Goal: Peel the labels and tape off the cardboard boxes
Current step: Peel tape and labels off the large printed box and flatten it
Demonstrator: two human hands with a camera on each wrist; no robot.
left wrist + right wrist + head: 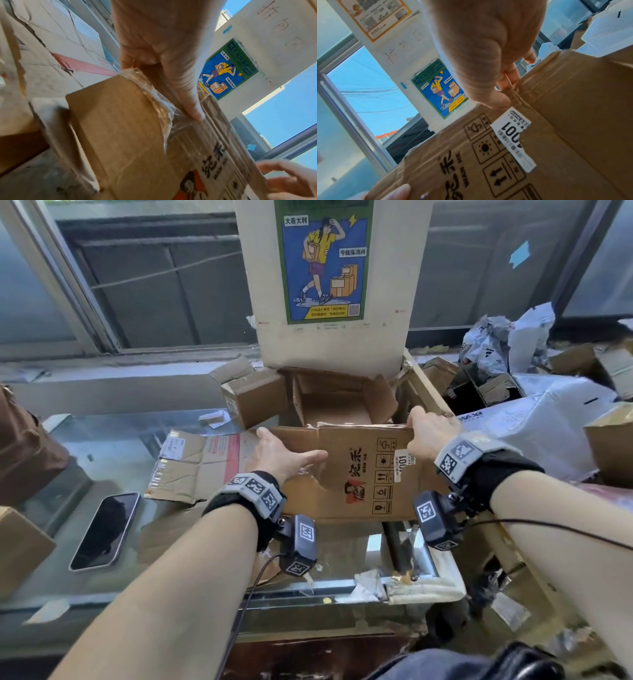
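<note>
The head view looks down from above at the box point(346, 470); both wrist views sit close, facing up toward the far poster point(224, 70).

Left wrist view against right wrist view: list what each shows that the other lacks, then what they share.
Only the left wrist view shows the clear tape wrinkled along the box edge, with the left hand's thumb pressed beside it, and the red-striped flat cardboard behind.

Only the right wrist view shows the torn white label on the box, the right hand gripping the box's top edge above it, and an orange-framed notice on the pillar.

Both show the box's printed face and the blue poster.
</note>
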